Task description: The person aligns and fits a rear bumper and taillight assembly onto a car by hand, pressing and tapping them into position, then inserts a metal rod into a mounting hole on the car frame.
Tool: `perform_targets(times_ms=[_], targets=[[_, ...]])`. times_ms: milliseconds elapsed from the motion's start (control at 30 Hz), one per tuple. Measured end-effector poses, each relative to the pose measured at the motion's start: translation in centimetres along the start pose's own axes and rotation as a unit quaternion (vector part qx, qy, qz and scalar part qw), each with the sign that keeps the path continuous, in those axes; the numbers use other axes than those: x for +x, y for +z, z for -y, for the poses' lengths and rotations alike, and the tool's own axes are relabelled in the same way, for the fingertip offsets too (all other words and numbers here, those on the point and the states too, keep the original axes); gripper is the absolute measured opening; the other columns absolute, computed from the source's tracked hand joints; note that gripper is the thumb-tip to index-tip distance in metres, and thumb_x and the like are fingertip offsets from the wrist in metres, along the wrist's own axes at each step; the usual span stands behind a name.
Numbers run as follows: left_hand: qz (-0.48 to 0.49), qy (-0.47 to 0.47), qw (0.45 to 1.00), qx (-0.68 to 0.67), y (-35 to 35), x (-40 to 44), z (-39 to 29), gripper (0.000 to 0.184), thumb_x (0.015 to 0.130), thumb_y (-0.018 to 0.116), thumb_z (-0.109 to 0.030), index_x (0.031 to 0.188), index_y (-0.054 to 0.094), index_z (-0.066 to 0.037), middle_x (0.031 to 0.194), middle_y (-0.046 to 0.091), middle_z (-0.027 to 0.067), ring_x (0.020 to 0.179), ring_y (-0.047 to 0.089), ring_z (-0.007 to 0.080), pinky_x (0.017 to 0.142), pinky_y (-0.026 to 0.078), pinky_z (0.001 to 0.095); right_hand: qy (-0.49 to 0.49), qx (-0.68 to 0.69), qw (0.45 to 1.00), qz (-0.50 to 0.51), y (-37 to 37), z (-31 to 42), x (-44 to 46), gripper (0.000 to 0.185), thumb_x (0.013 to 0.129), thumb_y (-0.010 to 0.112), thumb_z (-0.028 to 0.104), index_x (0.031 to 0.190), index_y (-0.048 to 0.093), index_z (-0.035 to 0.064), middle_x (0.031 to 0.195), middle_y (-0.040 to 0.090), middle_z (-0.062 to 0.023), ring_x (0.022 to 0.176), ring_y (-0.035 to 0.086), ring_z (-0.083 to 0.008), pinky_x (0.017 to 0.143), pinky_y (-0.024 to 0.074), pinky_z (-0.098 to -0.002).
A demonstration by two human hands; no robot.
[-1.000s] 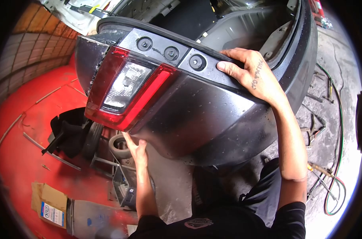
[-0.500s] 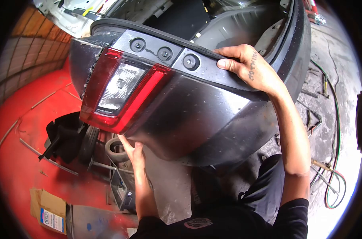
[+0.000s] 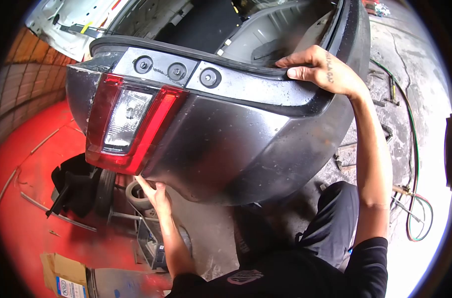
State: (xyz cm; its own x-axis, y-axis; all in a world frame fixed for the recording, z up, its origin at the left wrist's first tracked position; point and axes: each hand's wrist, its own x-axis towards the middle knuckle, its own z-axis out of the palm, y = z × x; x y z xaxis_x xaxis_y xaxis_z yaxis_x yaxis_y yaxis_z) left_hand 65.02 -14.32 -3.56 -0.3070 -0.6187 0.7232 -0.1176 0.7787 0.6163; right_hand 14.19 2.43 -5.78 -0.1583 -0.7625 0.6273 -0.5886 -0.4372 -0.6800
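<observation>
A dark car body panel (image 3: 221, 129) fills the middle of the head view. The red and clear tail light (image 3: 129, 121) sits at its left side, below several round recesses with fasteners. My right hand (image 3: 330, 72) grips the panel's upper edge beside the black rubber seal (image 3: 186, 49), thumb on the outer face and fingers over the rim. Below the tail light, my left hand (image 3: 155, 197) has its thumb and forefinger spread, a fingertip at the light's lower edge. The other fingers of that hand are partly hidden.
Behind the panel opens the grey trunk well (image 3: 265, 37). At left are a red floor area (image 3: 27, 198), a black liner piece (image 3: 74, 181) and a cardboard box (image 3: 64, 270). Hoses (image 3: 412, 129) and metal tools (image 3: 394, 92) lie at right.
The panel and tail light have shifted left in view. My right hand has moved right along the upper edge relative to the panel. My left hand remains below the tail light.
</observation>
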Motion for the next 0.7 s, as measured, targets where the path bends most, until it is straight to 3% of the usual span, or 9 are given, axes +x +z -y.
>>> perform_targets(times_ms=[67,100,133,400,433,533,700], targets=[[-0.003,-0.007,1.000,0.005,-0.2,-0.1,-0.1,0.131,0.076,0.083,-0.065,0.164,0.009,-0.001,0.162,0.031,0.0171,0.145,0.035,0.0288,0.120,0.026,0.0425,-0.004,0.040,0.999,0.013,0.1,1.0,-0.2,0.049,0.092,0.075,0.026,0.128,0.066,-0.0061,0.106,0.076,-0.0156,0.098,0.069,-0.0172,0.092,0.0533,-0.0307],[-0.014,0.002,1.000,0.013,0.1,-0.2,-0.2,0.130,0.077,0.082,-0.066,0.164,0.011,-0.002,0.162,0.031,0.0172,0.146,0.034,0.0292,0.120,0.026,0.0432,0.040,0.050,0.997,0.038,0.4,1.3,0.0,0.053,0.086,0.080,0.029,0.125,0.068,-0.0054,0.111,0.075,-0.0222,0.107,0.072,-0.0308,0.096,0.0532,-0.0378],[-0.016,0.008,1.000,0.023,0.2,-0.1,-0.3,0.130,0.076,0.081,-0.068,0.164,0.011,-0.002,0.162,0.030,0.0173,0.147,0.033,0.0294,0.121,0.025,0.0436,0.027,-0.012,0.999,-0.024,1.7,0.6,0.2,0.051,0.084,0.083,0.025,0.121,0.068,-0.0073,0.093,0.074,-0.0120,0.089,0.067,-0.0156,0.084,0.0537,-0.0318],[-0.013,0.026,0.999,0.045,0.2,0.3,0.0,0.134,0.073,0.080,-0.073,0.164,0.011,-0.003,0.165,0.025,0.0176,0.150,0.028,0.0305,0.123,0.021,0.0450,0.009,0.010,0.999,-0.031,1.8,0.5,0.1,0.052,0.083,0.083,0.031,0.115,0.069,-0.0084,0.088,0.073,-0.0131,0.086,0.067,-0.0158,0.083,0.0531,-0.0328],[-0.016,0.027,0.998,0.045,0.2,0.3,-0.1,0.135,0.073,0.080,-0.073,0.164,0.011,-0.003,0.166,0.024,0.0177,0.151,0.027,0.0306,0.123,0.021,0.0450,0.005,0.013,1.000,-0.026,1.8,0.4,0.1,0.054,0.083,0.082,0.031,0.117,0.068,-0.0091,0.091,0.073,-0.0147,0.089,0.067,-0.0167,0.085,0.0526,-0.0329],[-0.019,0.026,0.998,0.048,0.3,0.3,0.0,0.136,0.072,0.079,-0.074,0.165,0.010,-0.003,0.167,0.022,0.0180,0.152,0.024,0.0306,0.124,0.019,0.0449,0.018,0.024,0.999,-0.011,1.4,0.8,-0.1,0.055,0.082,0.080,0.023,0.123,0.067,-0.0103,0.111,0.072,-0.0261,0.106,0.071,-0.0346,0.094,0.0530,-0.0388],[-0.017,0.019,0.998,0.051,0.3,0.2,-0.1,0.136,0.073,0.079,-0.075,0.165,0.009,-0.003,0.168,0.019,0.0182,0.153,0.022,0.0306,0.125,0.017,0.0450,0.018,0.044,0.999,-0.006,1.4,0.8,-0.3,0.055,0.082,0.081,0.023,0.125,0.066,-0.0088,0.112,0.072,-0.0253,0.109,0.070,-0.0344,0.096,0.0519,-0.0389]])
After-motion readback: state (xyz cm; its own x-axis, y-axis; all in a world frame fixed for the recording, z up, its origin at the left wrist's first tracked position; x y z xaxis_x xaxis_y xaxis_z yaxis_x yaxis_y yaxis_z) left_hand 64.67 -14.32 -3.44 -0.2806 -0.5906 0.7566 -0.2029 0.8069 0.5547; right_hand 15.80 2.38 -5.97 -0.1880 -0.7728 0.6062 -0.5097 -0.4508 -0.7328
